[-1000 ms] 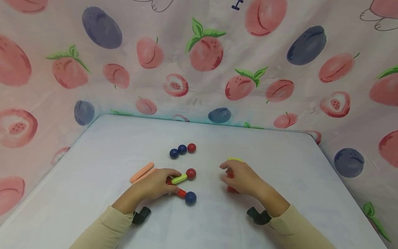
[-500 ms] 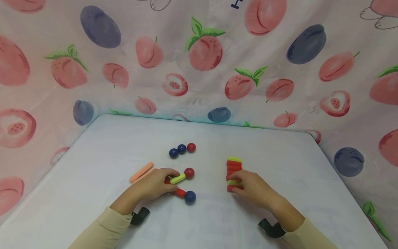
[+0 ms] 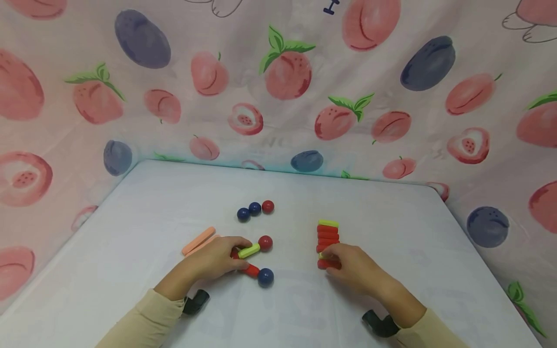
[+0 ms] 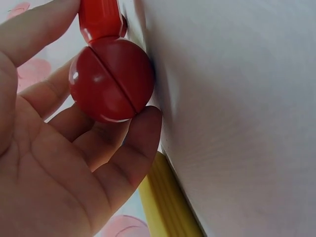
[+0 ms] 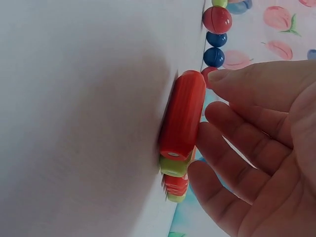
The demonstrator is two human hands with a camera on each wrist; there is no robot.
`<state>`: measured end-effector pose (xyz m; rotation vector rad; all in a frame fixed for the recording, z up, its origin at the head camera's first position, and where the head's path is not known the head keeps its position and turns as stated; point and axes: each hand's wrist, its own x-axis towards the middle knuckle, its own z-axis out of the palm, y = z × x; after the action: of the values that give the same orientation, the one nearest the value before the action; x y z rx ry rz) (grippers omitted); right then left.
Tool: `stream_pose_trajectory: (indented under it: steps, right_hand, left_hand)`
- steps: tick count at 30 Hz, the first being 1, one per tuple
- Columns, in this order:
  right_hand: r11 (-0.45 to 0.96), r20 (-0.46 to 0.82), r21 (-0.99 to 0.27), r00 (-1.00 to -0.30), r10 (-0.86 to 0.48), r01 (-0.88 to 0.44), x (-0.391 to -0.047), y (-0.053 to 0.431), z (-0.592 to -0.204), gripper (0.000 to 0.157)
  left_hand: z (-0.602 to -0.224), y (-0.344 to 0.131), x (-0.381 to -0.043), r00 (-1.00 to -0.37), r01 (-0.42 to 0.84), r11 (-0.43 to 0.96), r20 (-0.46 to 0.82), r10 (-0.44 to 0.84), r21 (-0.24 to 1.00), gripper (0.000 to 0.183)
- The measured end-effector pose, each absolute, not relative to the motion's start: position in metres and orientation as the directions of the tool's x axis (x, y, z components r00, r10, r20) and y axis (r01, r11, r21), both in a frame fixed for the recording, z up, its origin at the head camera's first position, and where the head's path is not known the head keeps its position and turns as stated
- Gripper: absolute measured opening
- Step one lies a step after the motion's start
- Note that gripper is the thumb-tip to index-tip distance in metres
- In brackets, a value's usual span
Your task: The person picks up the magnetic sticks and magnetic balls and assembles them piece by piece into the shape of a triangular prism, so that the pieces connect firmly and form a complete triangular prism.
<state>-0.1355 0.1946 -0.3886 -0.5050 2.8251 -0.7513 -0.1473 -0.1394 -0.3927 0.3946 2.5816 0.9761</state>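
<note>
My left hand (image 3: 216,258) grips a red ball (image 4: 112,79), fingers curled behind it and the thumb at the red rod (image 4: 100,19) joined to it. From this ball a yellow rod (image 3: 249,251) runs to another red ball (image 3: 265,243); the red rod runs to a blue ball (image 3: 266,277). My right hand (image 3: 357,268) is at the near end of a row of short red and yellow rods (image 3: 328,236). Its loosely bent fingers lie beside the nearest red rod (image 5: 183,116) in the right wrist view, the thumb tip just past that rod's end.
Two blue balls (image 3: 249,211) and a red ball (image 3: 268,207) stand in a line farther back on the white table (image 3: 383,212). Two peach sticks (image 3: 198,240) lie left of my left hand, one partly hidden by it. A fruit-print cloth (image 3: 270,145) hangs behind.
My right hand has drawn back toward me and right from over the rod row to its near end, exposing the far rods. The left hand has kept its hold, almost still.
</note>
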Motion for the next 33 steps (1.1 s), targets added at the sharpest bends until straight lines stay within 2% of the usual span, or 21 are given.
stream_pose_trajectory:
  steps: [6,20,33]
  right_hand:
    - [0.808,-0.073,-0.51,-0.921,-0.381,-0.294,-0.134,0.195,-0.389,0.028]
    - [0.82,-0.146,-0.502,-0.907,-0.396,-0.277,-0.135,0.189,-0.393,0.028]
    - [0.8,-0.118,-0.488,-0.881,-0.458,-0.351,-0.134,0.18,-0.392,0.019]
  left_hand:
    - [-0.392,-0.138,-0.146,-0.901,0.112,0.72,-0.236,0.365,0.685,0.048]
    - [-0.393,-0.14,-0.146,-0.898,0.121,0.709,-0.228,0.377,0.695,0.048]
    - [-0.393,-0.14,-0.146,-0.899,0.122,0.721,-0.231,0.371,0.682,0.047]
